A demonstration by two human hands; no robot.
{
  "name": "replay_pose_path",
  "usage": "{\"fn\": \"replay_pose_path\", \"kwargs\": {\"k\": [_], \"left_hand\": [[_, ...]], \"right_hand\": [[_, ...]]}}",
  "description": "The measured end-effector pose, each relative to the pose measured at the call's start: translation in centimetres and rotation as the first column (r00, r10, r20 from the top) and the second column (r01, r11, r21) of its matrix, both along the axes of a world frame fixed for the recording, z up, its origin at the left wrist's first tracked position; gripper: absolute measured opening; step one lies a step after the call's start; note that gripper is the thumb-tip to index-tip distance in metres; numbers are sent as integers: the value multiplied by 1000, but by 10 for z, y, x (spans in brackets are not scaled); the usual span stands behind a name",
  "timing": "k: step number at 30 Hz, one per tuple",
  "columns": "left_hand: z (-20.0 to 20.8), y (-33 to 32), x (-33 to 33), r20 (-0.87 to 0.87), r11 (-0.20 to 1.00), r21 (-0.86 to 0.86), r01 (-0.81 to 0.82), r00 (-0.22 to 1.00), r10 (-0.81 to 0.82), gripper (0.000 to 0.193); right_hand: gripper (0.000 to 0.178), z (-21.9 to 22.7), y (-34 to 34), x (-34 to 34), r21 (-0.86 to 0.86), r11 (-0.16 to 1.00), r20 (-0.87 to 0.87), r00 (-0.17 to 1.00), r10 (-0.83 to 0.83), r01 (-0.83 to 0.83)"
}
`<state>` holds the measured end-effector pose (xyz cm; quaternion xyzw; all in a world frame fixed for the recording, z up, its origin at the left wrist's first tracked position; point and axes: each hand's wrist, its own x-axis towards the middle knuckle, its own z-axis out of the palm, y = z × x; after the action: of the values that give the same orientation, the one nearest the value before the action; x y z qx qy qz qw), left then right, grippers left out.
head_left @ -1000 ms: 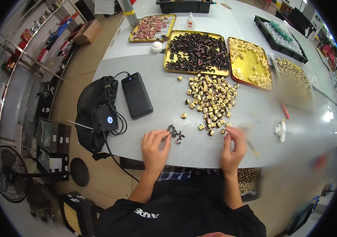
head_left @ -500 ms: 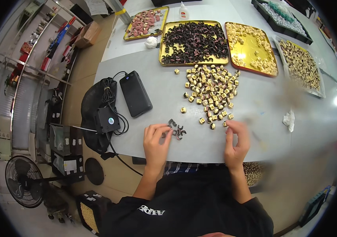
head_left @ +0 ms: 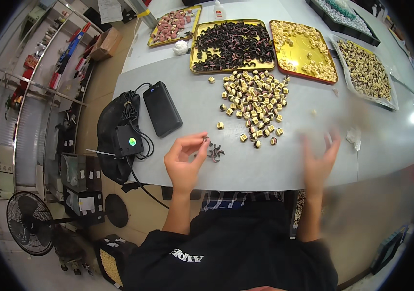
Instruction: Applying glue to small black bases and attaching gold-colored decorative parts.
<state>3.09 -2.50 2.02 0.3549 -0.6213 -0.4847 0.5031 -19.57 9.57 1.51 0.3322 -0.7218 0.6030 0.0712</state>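
My left hand (head_left: 185, 157) is closed in a pinch, a small dark curved piece (head_left: 206, 138) between its thumb and fingertips. Just beside those fingers, several loose dark curved pieces (head_left: 215, 153) lie on the grey table. My right hand (head_left: 319, 162), smeared by motion, is over the table's right part with thumb and fingers apart; I see nothing in it. Between and beyond my hands spreads a pile of small cream-and-dark cube-like pieces (head_left: 255, 102), a few lying loose at its near edge. A small pale piece (head_left: 314, 112) is blurred beyond my right hand.
At the back stand a tray of dark curved pieces (head_left: 197, 65), a yellow tray of cream pieces (head_left: 301, 57), a tray of pink pieces (head_left: 161, 42) and a white-lined tray of assembled pieces (head_left: 392, 99). A black power bank (head_left: 162, 109) and cables lie left; crumpled white tissue (head_left: 354, 139) lies right.
My right hand has moved right, away from the pile, and its fingers have spread. My left hand has lifted slightly from the loose dark pieces with one in its pinch. The view has shifted a little.
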Motion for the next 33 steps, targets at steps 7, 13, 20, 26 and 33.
{"fn": "replay_pose_path", "kwargs": {"k": [7,13,20,26,33], "left_hand": [[18,-13,-28,-160,978,-41,206,965,-210,16],[13,-22,-49,-298,907,95,410,881,-367,19],[14,-27,-62,-277,830,277,484,868,-413,19],[15,-45,-90,-220,746,309,590,808,-547,22],[5,-49,-103,-430,572,360,737,675,-599,22]], "right_hand": [[39,-7,3,-23,371,901,112,974,194,-223],[32,4,-11,-26,178,907,226,913,340,-382],[34,35,-65,-21,-215,741,300,679,670,-636],[36,25,-85,-32,-303,666,254,616,746,-681],[36,23,-76,-41,-314,705,312,632,709,-636]]}}
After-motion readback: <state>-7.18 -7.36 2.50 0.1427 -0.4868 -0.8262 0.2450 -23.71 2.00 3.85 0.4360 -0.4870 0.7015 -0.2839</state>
